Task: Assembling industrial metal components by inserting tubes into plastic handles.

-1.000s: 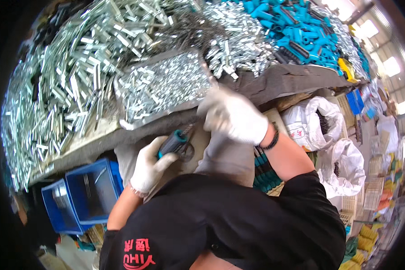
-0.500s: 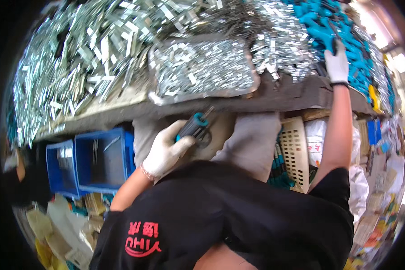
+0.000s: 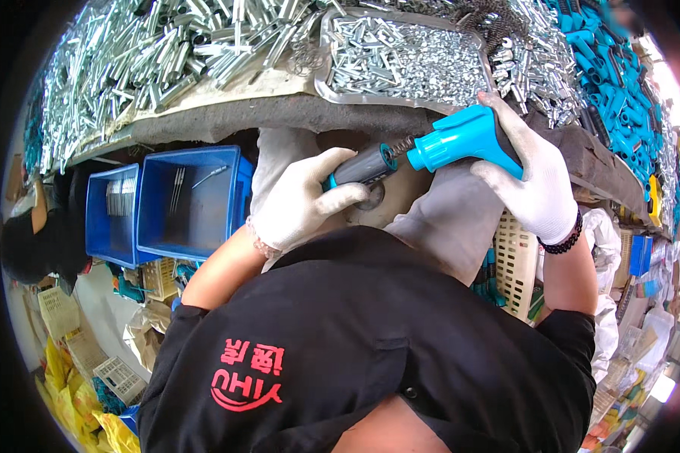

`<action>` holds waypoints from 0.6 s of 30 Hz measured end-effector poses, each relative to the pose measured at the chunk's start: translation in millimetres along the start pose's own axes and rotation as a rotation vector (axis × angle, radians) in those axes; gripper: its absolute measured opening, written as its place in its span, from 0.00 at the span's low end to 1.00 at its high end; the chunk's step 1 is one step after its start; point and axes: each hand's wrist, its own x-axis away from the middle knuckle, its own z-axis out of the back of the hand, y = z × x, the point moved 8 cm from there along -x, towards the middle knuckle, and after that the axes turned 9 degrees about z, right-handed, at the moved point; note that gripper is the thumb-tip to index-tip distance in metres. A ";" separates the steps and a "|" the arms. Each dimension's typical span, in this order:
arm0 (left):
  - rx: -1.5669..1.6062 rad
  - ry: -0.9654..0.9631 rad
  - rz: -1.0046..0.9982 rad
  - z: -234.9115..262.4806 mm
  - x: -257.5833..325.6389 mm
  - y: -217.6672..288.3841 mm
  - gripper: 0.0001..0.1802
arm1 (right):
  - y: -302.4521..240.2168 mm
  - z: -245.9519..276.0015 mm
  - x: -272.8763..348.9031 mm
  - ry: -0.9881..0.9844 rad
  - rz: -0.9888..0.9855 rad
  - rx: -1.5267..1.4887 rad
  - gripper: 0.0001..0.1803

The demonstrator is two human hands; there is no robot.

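My left hand (image 3: 298, 198), in a white glove, is closed round a dark grey cylindrical handle (image 3: 361, 167) with blue at its ends. A coil spring (image 3: 403, 146) sticks out of the handle's right end. My gloved right hand (image 3: 538, 180) grips a bright blue plastic pistol-shaped handle (image 3: 461, 139) with a black rear part. Its narrow collar faces the spring, close to the spring's tip; whether they touch I cannot tell. Both pieces are held above my lap, in front of the bench edge.
On the bench stands a metal tray (image 3: 323, 72) of small shiny parts, with metal tubes (image 3: 204, 49) left and blue plastic parts (image 3: 623, 106) right. Blue bins (image 3: 243, 181) sit at left, a cream basket (image 3: 515, 264) right. Another person (image 3: 41, 226) is at far left.
My right hand has come back from the blue parts at far right, bringing the pistol-shaped handle in front of me. My left hand still holds the grey handle, slightly further right and higher in view.
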 end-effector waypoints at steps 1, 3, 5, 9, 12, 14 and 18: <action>-0.052 -0.006 -0.017 0.6 2.0 0.0 0.29 | -5.2 -1.7 0.8 0.029 0.043 -0.068 0.37; -0.056 -0.013 -0.025 3.6 6.3 -4.1 0.30 | -0.7 -6.0 5.5 0.008 -0.024 -0.037 0.35; -0.062 -0.021 -0.040 5.3 10.0 -5.0 0.31 | 12.8 -1.9 8.7 0.031 -0.169 0.026 0.34; -0.198 -0.004 -0.061 6.2 13.4 -7.5 0.33 | 2.6 -7.0 14.1 0.011 -0.083 0.111 0.34; -0.222 -0.025 -0.063 6.0 16.2 -12.0 0.33 | -9.7 -9.6 11.0 -0.011 -0.055 -0.029 0.33; -0.188 -0.045 -0.037 7.5 16.9 -16.8 0.33 | -18.4 -12.9 13.2 -0.095 -0.014 -0.088 0.31; -0.064 -0.324 -0.030 -8.5 18.2 -21.1 0.34 | -32.5 -41.9 10.9 -0.316 0.109 -0.280 0.30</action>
